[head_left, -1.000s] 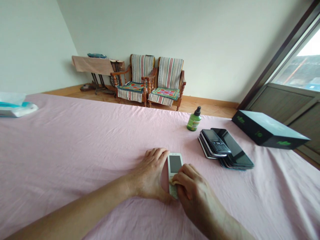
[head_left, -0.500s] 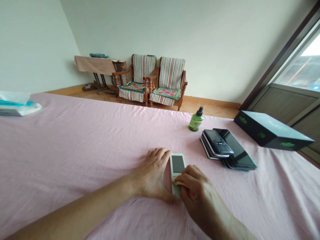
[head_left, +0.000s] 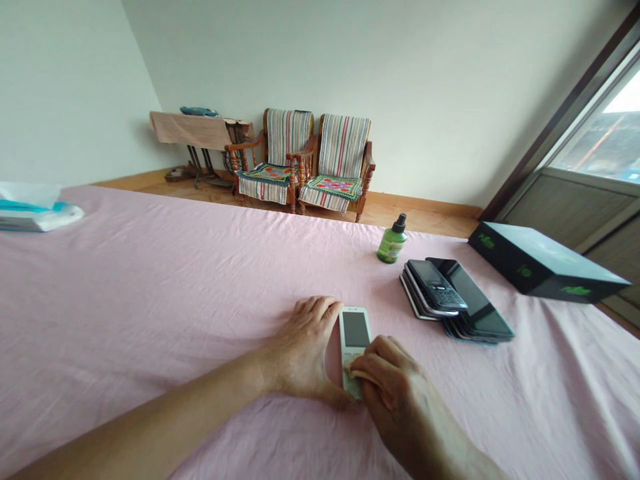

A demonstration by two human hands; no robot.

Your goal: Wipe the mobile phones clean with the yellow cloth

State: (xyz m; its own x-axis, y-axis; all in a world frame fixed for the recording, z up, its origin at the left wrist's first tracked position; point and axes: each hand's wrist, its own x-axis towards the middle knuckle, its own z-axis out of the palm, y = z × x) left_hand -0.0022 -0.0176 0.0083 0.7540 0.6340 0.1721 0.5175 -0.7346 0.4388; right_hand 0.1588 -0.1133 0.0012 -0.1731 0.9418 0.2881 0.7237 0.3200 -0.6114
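Left hand [head_left: 303, 352]: your fingers, stretched wide, hold the phone [head_left: 355, 330] end to end.
Right hand [head_left: 397, 395]: your fingers pinch a yellowish wad [head_left: 357, 373] against the keypad [head_left: 351, 387].
Phone: flat on the pink sheet [head_left: 200, 280], screen up, between your hands.

Flat and face up between the left hand [head_left: 303, 357] and the right hand [head_left: 400, 387], a white keypad phone [head_left: 355, 333], slim and oblong, with a grey screen, its top end away from the wrists, braced by the left fingers and thumb. Pinched in the right fingers, against the keypad, a small pale cloth [head_left: 354, 371], crumpled.
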